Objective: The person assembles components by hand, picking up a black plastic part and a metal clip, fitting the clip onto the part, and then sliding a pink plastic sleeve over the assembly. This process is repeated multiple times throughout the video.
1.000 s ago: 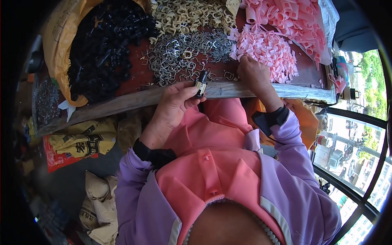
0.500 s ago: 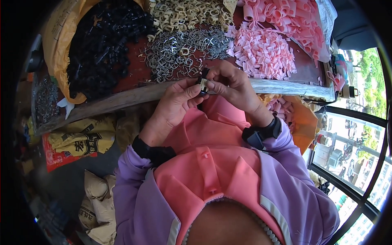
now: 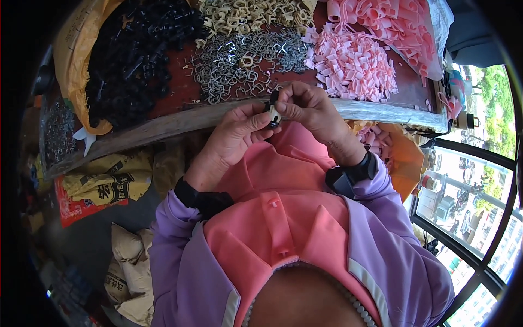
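Between my two hands, just off the table's near edge, is a small black plastic part (image 3: 273, 99) with a cream-coloured plastic piece (image 3: 274, 115) set against it. My left hand (image 3: 239, 132) pinches its lower end between thumb and fingers. My right hand (image 3: 311, 115) is closed around the upper right side, its thumb by the cream piece and its fingertips at the black top. Beyond my hands lie bent metal clips (image 3: 218, 71) in a loose heap, with cream plastic pieces (image 3: 256, 19) piled behind them.
Black plastic parts (image 3: 141, 60) spill from a yellow sack (image 3: 73, 60) at the left. Small pink pieces (image 3: 354, 65) and larger pink tubes (image 3: 400, 24) cover the right. The table's edge (image 3: 180, 126) runs in front of me. Paper sacks (image 3: 131, 272) lie on the floor at left.
My right thumb and fingers have shifted up slightly along the black part, and more of the cream piece shows. My left hand keeps its hold nearly unchanged.
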Motion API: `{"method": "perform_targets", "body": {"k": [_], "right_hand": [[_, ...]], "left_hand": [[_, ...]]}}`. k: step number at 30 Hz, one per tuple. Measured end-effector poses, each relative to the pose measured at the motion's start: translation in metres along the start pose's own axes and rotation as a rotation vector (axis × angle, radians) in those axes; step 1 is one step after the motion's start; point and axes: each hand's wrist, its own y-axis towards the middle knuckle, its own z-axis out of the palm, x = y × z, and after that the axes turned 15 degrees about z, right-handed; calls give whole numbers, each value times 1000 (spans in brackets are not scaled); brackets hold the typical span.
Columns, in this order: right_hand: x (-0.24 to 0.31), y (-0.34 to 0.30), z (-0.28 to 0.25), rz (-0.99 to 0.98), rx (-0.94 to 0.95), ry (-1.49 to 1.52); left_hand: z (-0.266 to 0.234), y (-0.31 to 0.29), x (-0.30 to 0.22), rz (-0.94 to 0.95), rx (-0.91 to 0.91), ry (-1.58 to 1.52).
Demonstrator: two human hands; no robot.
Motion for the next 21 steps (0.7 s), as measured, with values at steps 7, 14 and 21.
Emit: {"method": "perform_targets", "body": {"k": [7, 14, 21], "right_hand": [[1, 0, -5, -44, 12, 94], [1, 2, -74, -243, -926, -1471], [0, 9, -79, -226, -886, -1752]], "left_hand": [[0, 4, -10, -16, -23, 88], [5, 11, -8, 24, -137, 47], [3, 6, -8, 94, -107, 75]]}}
